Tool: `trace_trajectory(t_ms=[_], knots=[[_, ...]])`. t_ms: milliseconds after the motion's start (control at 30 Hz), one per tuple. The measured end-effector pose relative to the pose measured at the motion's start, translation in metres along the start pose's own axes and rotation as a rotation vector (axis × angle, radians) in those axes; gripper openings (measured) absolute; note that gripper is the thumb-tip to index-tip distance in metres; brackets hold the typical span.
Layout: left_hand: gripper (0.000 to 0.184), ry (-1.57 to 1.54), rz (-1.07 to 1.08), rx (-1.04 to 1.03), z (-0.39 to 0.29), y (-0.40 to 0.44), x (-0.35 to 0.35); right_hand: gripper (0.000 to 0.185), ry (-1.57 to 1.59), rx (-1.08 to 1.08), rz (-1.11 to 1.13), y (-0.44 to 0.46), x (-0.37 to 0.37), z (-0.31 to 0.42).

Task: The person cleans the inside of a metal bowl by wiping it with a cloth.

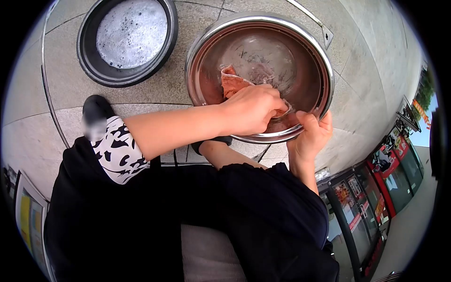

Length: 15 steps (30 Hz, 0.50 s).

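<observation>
Right hand (310, 135), right of centre — fingers narrowed on the rim of a metal basin (300, 51). Left hand (251, 108), mid-frame — fingers bunched on an orange cloth (232, 83) inside the basin. Tub (89, 56) of suds (134, 33), upper left.

No legible txt, red shop panel (401, 147) too blurry, orange banner (421, 113) too sm.

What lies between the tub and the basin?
Just a narrow, bare strip of paving; the head view shows nothing set on it between the tub and the basin.
</observation>
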State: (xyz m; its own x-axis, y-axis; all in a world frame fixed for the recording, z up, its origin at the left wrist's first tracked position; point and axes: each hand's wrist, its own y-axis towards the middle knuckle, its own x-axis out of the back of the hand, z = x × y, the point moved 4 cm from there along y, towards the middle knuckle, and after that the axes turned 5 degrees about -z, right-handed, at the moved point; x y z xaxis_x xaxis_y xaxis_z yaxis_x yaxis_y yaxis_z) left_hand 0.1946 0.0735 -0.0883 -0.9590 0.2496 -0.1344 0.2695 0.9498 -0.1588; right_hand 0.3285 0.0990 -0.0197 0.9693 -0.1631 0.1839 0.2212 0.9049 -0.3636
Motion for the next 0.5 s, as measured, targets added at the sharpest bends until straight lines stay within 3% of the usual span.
trace_trajectory(t_ms=[67,133,200,267,367,400,467,500], knots=[[0.018,0.287,0.124,-0.229,0.002,-0.014,0.001,0.027,-0.012,-0.026,0.023,0.001,0.001,-0.003],[0.017,0.362,0.195,-0.262,0.003,-0.015,0.009,0.027,-0.017,-0.054,0.005,0.0,0.0,-0.002],[0.022,0.734,0.241,-0.442,0.0,-0.012,0.016,0.028,-0.007,-0.03,-0.003,0.002,0.001,-0.001],[0.021,0.689,0.269,-0.33,-0.003,-0.01,0.012,0.029,0.008,-0.005,-0.007,0.003,0.0,0.0],[0.019,0.206,0.133,0.008,-0.003,-0.004,0.005,0.03,0.028,-0.109,-0.005,0.002,-0.001,-0.008],[0.019,0.203,0.13,0.011,-0.006,0.0,0.001,0.03,0.025,-0.112,-0.003,0.002,-0.002,-0.008],[0.018,-0.157,-0.031,0.08,-0.008,0.007,0.001,0.03,0.086,-0.051,0.025,0.002,-0.009,-0.002],[0.017,-0.028,-0.07,-0.047,-0.011,0.005,0.0,0.029,0.098,-0.066,0.023,-0.001,-0.013,0.003]])
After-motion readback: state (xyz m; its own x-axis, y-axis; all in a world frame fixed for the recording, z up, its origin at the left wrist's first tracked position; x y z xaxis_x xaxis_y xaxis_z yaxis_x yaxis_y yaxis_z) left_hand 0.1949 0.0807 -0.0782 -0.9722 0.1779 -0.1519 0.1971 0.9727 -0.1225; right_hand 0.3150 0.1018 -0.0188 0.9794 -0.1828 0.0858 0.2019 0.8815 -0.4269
